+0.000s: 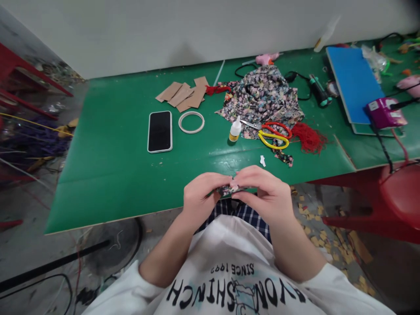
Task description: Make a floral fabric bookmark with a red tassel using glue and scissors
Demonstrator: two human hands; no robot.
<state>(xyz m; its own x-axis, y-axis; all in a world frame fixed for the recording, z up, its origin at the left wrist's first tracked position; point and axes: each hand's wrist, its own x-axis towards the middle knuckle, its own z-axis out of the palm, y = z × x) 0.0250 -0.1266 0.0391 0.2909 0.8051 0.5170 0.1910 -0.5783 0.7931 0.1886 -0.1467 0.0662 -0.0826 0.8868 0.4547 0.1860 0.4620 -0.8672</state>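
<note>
Between my two hands, at the near edge of the green table, is a small piece of dark floral fabric (229,189). My left hand (202,194) pinches its left end. The fingers of my right hand (267,192) are closed on its right part, with the thumb below. Beyond my hands stands a small white glue bottle (235,130) with a yellow label. Scissors (274,135) with red and yellow handles lie partly on a larger floral cloth (262,94). A small white cap (262,161) rests nearer to my right hand.
The green table (114,175) holds a phone (159,131), a tape roll (191,122), cardboard pieces (187,94) and red thread (308,138). Farther right are a blue board (351,83) and a purple box (385,113). A red stool (402,192) stands at the right.
</note>
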